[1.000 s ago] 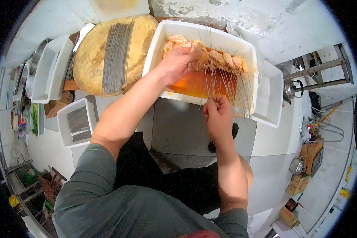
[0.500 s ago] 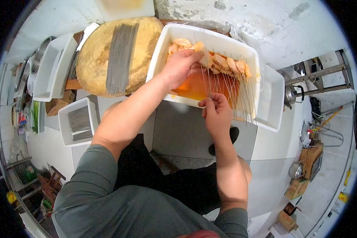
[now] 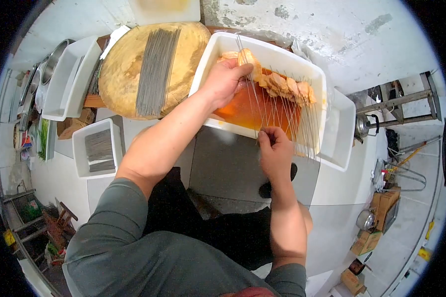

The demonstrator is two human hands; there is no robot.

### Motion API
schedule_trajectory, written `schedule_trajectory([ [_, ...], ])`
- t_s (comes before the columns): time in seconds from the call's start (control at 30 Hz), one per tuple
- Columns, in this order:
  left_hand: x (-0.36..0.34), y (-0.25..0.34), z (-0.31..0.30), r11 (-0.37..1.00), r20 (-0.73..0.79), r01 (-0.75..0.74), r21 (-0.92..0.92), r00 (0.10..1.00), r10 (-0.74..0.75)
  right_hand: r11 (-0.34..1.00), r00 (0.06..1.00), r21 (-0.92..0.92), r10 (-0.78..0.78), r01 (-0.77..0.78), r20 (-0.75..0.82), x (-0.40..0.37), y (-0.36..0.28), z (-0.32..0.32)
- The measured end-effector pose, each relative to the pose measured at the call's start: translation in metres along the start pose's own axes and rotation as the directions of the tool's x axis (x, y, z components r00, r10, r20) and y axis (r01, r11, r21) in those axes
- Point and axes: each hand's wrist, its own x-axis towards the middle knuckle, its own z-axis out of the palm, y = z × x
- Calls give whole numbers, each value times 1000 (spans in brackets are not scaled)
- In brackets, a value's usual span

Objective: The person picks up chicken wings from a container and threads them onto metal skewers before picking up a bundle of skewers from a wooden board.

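Observation:
Over a white tub (image 3: 201, 64) of orange-red marinade (image 3: 248, 110), my left hand (image 3: 224, 83) pinches a pale slice of meat (image 3: 250, 62) between thumb and fingers. Thin metal skewers (image 3: 253, 94) run along that slice, their tips standing out past its far end. My right hand (image 3: 276, 146), lower and nearer my body, has thumb and fingers closed on a skewer's near end. Skewered meat (image 3: 288, 88) lies in a row along the tub's right part, with several skewers pointing back toward me. More meat, partly hidden by my left hand, sits in the tub's far left corner.
A round wooden chopping block (image 3: 119, 74) left of the tub carries a bundle of skewers (image 3: 157, 72). A small white bin (image 3: 78, 153) on the floor holds more skewers. Another white tub (image 3: 339, 133) stands at the right, near a kettle (image 3: 362, 124).
My right hand has drawn slightly toward my body. The slice in my left hand is tilted differently, and the skewer tips show more clearly beyond it. The whole view has shifted a little.

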Motion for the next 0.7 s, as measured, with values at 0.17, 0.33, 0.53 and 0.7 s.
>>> schedule_trajectory([
  [0.17,0,0,3,1000,11,18,25,1000,-18,941,978,272,179,-202,110,4,-6,1],
  [0.33,4,-5,-2,997,44,21,78,999,-25,826,950,476,220,-301,220,8,-16,-1],
  [0.53,1,-1,3,995,33,28,98,999,-32,710,926,595,259,-376,276,10,-14,2],
  [0.7,3,0,-1,995,4,32,93,999,-33,713,928,598,229,-365,293,10,-11,2],
])
